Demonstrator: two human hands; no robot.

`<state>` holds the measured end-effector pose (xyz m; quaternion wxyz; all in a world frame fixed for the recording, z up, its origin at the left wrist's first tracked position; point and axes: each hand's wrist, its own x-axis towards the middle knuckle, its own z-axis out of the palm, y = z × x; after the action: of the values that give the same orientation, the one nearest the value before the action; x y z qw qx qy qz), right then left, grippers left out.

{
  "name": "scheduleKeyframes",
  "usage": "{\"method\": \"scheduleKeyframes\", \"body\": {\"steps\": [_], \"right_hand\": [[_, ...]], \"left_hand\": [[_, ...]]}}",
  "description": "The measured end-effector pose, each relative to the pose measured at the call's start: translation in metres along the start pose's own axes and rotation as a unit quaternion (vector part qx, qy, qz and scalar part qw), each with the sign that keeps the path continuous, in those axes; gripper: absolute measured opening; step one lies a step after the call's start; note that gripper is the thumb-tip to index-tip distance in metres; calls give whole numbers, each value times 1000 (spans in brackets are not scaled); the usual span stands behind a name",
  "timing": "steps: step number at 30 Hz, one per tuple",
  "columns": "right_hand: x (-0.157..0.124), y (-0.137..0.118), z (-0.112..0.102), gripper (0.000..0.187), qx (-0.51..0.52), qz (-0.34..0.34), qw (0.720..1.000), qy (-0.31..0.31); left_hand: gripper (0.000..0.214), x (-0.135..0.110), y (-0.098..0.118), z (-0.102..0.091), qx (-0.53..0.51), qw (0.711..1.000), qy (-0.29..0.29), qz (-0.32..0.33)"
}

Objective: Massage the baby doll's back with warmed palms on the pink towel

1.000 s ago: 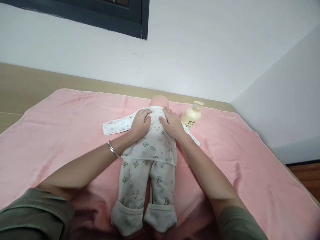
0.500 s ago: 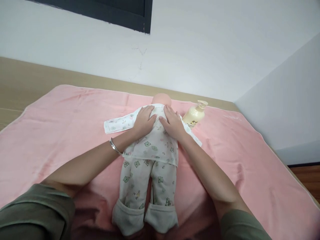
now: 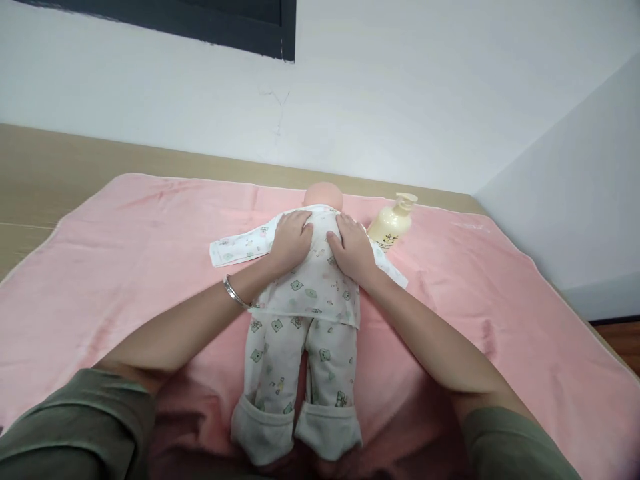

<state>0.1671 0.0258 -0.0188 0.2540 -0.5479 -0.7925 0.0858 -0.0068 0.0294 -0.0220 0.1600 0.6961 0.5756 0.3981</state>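
A baby doll (image 3: 324, 195) lies with its legs toward me, only the smooth back or top of its head showing. It wears a white printed top (image 3: 310, 287) with spread sleeves and matching trousers (image 3: 277, 360) with turned-up cuffs. My left hand (image 3: 291, 240) rests flat on the top's upper left, fingers extended toward the head. On the upper right lies my right hand (image 3: 354, 248), also flat, its thumb apart from the fingers. Both hands hold nothing. Just beyond my right hand stands a cream pump bottle (image 3: 393, 221), close to the doll's right-side sleeve.
The doll lies on a pink blanket (image 3: 150, 247) spread over a light wooden surface (image 3: 40, 157). Behind it rises a white wall (image 3: 380, 93) with a dark frame (image 3: 240, 30) at upper left. Another wall section (image 3: 575, 193) stands to the right.
My right hand has slid slightly outward to the right, widening the gap between my hands. My left hand stays on the upper left of the top. The camera view has shifted a little.
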Motion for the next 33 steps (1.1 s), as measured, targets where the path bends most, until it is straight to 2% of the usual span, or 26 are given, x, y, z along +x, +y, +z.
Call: {"method": "scheduleKeyframes", "body": {"steps": [2, 6, 9, 12, 15, 18, 20, 23, 26, 29, 33], "right_hand": [[-11, -12, 1, 62, -20, 10, 1000, 6], [-35, -50, 4, 57, -31, -110, 993, -7], [-31, -65, 6, 56, -20, -143, 989, -19], [-7, -57, 4, 51, -8, -135, 990, -46], [15, -33, -2, 47, 4, -140, 987, -76], [19, -10, -10, 49, 10, -134, 988, -77], [13, -5, -13, 53, -9, -83, 995, -46], [-4, -11, -12, 56, -86, -30, 996, -4], [-17, -27, -4, 51, -150, -102, 983, 21], [-18, -36, 3, 50, -140, -154, 978, 31], [-2, -30, 0, 50, -67, -97, 993, 5]], "left_hand": [[46, 0, 1, 0, 0, 1000, 0, -1], [42, 4, -1, -1, -60, 998, 29, -18], [38, 8, -4, -3, -144, 986, 52, -60], [36, 9, -5, -5, -184, 978, 56, -77], [34, 6, -2, -6, -172, 981, 57, -67], [44, 2, 3, -6, -154, 984, 36, -77], [52, -1, 6, -7, -125, 989, 26, -78], [48, -1, 9, -7, -59, 996, 24, -55], [35, 4, 10, -6, -20, 999, 17, -41], [33, 10, 8, -7, -23, 999, 7, -45], [43, 7, 7, -6, -3, 1000, -21, -23]]}}
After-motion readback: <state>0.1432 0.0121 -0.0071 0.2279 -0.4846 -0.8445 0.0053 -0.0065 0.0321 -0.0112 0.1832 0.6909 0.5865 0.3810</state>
